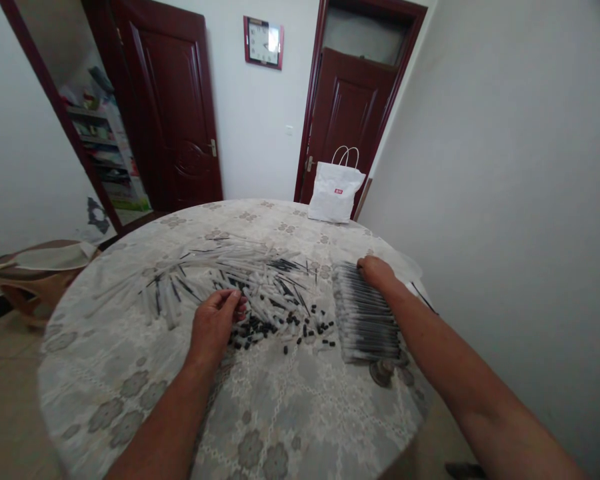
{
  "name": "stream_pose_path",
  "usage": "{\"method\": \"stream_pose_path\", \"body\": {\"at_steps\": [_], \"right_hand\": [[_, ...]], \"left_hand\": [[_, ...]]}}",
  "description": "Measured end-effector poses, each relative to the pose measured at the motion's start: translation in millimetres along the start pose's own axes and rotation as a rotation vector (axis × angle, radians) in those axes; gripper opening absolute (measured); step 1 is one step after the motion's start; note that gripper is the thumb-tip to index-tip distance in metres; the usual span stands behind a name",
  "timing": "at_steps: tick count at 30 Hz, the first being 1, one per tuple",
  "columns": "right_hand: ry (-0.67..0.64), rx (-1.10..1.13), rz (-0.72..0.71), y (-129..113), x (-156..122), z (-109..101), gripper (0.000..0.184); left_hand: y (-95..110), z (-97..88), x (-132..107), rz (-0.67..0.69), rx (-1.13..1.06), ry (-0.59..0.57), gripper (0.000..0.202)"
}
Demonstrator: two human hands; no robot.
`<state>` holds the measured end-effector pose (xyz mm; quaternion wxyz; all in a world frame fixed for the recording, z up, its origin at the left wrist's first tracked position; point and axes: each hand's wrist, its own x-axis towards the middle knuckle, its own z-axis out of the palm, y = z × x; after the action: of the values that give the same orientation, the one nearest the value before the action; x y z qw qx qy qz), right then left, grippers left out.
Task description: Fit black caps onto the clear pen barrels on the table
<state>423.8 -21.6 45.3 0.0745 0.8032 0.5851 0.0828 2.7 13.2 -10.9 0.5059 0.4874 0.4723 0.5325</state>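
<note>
On a round table (pixel 130 373) covered with a flowered cloth lies a loose heap of clear pen barrels and black refills (pixel 240 273). Small black caps (pixel 280 330) are scattered at its near edge. My left hand (pixel 215 323) rests among the caps, fingers curled together in a pinch; what they hold is too small to name. My right hand (pixel 375 270) is closed at the far end of a tidy stack of assembled pens (pixel 367 313) on the right side of the table, its fingers hidden behind the knuckles.
A white paper bag (pixel 335 190) stands at the table's far edge. Behind it are two dark red doors (pixel 180 113), a wall clock (pixel 263 42) and a shelf room at left. A low wooden stool (pixel 35 273) stands left of the table. A wall runs close on the right.
</note>
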Motion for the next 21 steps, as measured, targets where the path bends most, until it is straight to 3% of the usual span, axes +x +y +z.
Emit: {"method": "stream_pose_path", "body": {"at_steps": [5, 12, 15, 18, 21], "right_hand": [[-0.008, -0.017, 0.024, -2.9, 9.0, 0.7, 0.033], [0.045, -0.022, 0.027, -18.6, -2.4, -10.5, 0.038], [0.08, 0.002, -0.013, -40.3, -14.0, -24.2, 0.037], [0.094, 0.105, -0.16, -75.5, -33.0, -40.6, 0.032], [0.007, 0.195, -0.322, -118.5, -54.4, -48.8, 0.028]], "left_hand": [[0.9, -0.3, 0.4, -0.013, -0.035, 0.022, 0.037], [2.4, 1.9, -1.9, 0.004, -0.06, 0.046, 0.035], [1.0, 3.0, -1.9, 0.0, -0.073, 0.053, 0.033], [-0.8, 3.4, -1.5, 0.005, -0.097, 0.052, 0.032], [-1.8, 3.4, -1.2, 0.008, -0.105, 0.047, 0.032]]}}
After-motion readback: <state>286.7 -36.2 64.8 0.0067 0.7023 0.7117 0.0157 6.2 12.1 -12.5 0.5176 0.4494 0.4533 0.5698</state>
